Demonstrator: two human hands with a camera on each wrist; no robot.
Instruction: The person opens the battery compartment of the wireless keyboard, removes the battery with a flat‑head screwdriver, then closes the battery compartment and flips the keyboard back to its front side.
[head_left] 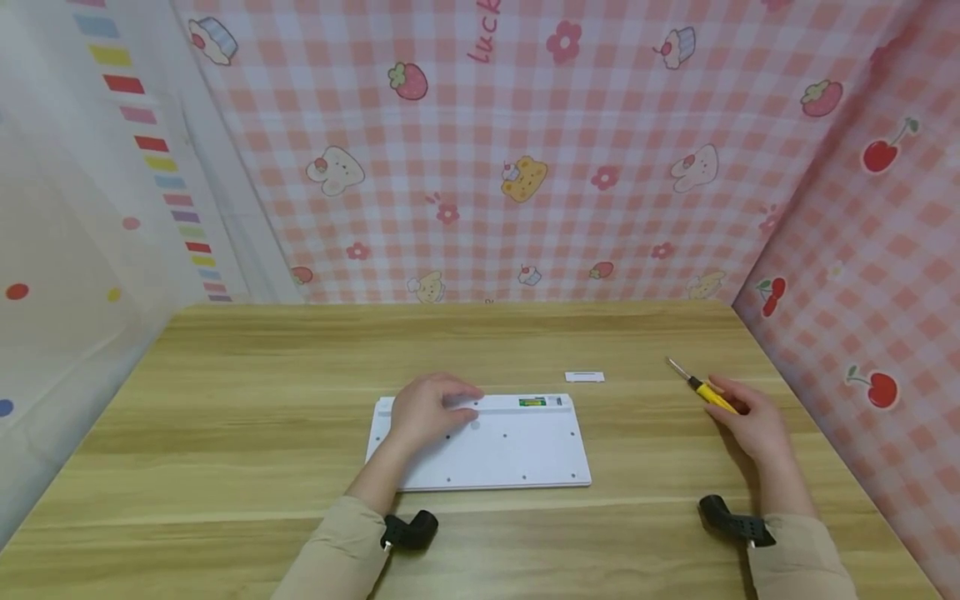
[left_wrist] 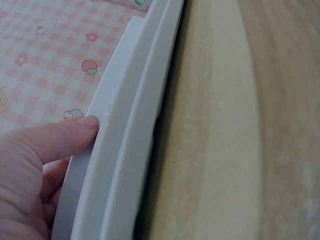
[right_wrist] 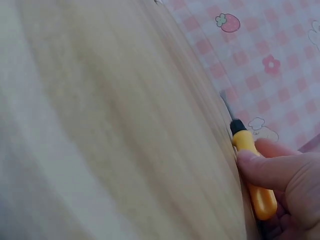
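A white keyboard point(head_left: 487, 454) lies with its underside up on the table, small screws dotted over it. In its open battery slot, near the back right corner, a green battery point(head_left: 532, 402) shows. My left hand point(head_left: 431, 410) holds the keyboard's back edge, thumb on the underside and fingers over the edge; the left wrist view shows the thumb point(left_wrist: 75, 135) against the white rim. My right hand point(head_left: 753, 421) pinches the yellow handle of a screwdriver point(head_left: 705, 390), its metal tip pointing back and left. The right wrist view shows the thumb point(right_wrist: 265, 170) across that handle.
A small white battery cover point(head_left: 584, 377) lies behind the keyboard's right end. The wooden table point(head_left: 262, 375) meets a pink checked curtain point(head_left: 480, 233) at the back and another on the right. A pale curtain hangs on the left.
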